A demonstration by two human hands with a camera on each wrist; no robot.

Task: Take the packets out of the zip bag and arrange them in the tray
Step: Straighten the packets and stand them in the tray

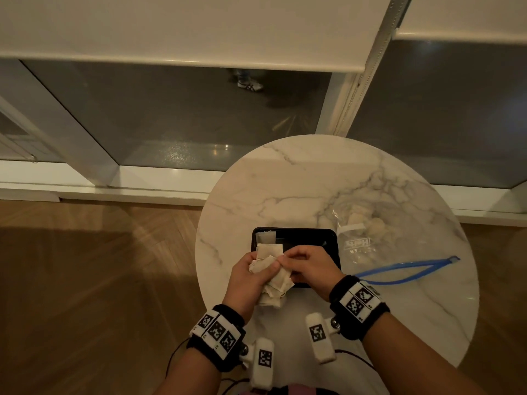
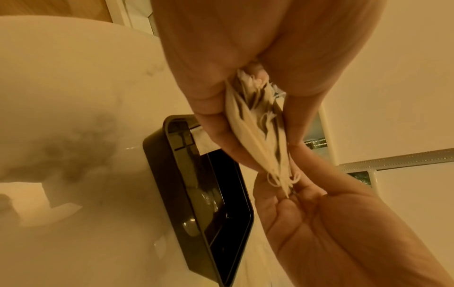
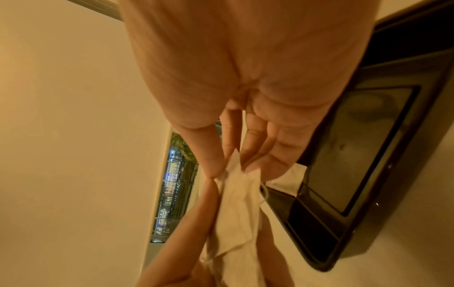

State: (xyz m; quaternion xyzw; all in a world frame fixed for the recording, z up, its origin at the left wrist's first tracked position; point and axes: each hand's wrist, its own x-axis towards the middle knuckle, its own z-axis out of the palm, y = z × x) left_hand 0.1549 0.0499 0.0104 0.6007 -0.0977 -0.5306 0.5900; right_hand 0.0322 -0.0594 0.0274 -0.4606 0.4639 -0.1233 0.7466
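Observation:
My left hand (image 1: 261, 265) grips a bunch of several cream paper packets (image 1: 275, 280) over the near left corner of the black tray (image 1: 328, 240). My right hand (image 1: 285, 259) pinches the top edge of one packet in that bunch between thumb and fingers (image 3: 216, 165). In the left wrist view the bunch of packets (image 2: 258, 132) fans out between my fingers. At the tray's far left corner two packets (image 1: 266, 242) lie flat. The clear zip bag (image 1: 362, 246) with its blue zip lies open to the right of the tray, with pale packets still inside.
The round white marble table (image 1: 285, 189) carries everything; its left edge runs close to my left hand. Wooden floor lies to the left, and a window wall stands behind the table. The tray's right part (image 3: 368, 145) shows bare black bottom.

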